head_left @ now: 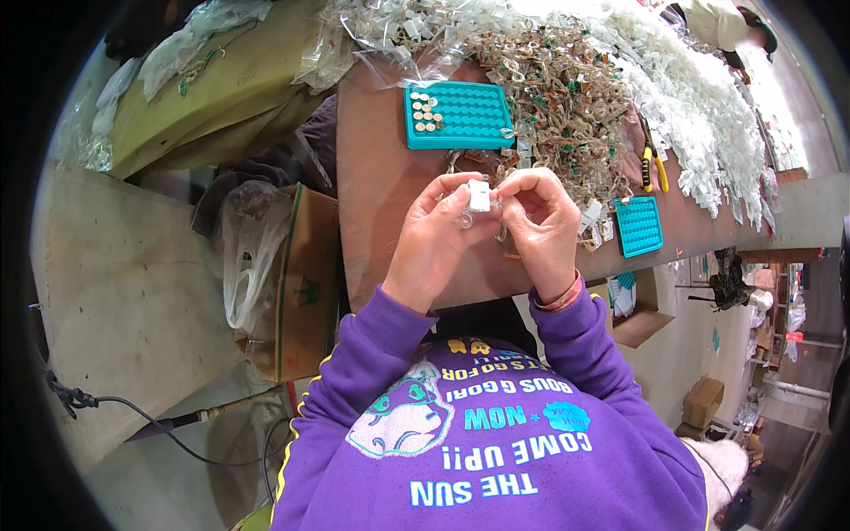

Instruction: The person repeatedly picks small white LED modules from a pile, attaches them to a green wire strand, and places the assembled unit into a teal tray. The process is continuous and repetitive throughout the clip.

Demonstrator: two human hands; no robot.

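Observation:
Up close over the front of the brown table (390,186), my left hand (431,239) pinches a small white rectangular piece (479,196) between thumb and fingers. A little clear ring hangs below that piece. Beside it my right hand (542,226) is closed in a pinch at the piece's right edge; what lies between those fingertips is too small to make out. A teal grid tray (474,115) lies beyond my hands, with several round beige discs (423,115) in its left compartments.
A tangled heap of clear and brown cords with small tags (567,97) covers the table's right side, with a white heap (691,106) behind. Yellow-handled pliers (651,168) and a smaller teal tray (639,227) lie at right. A cardboard box (305,283) stands left, beside a plastic bag (252,252).

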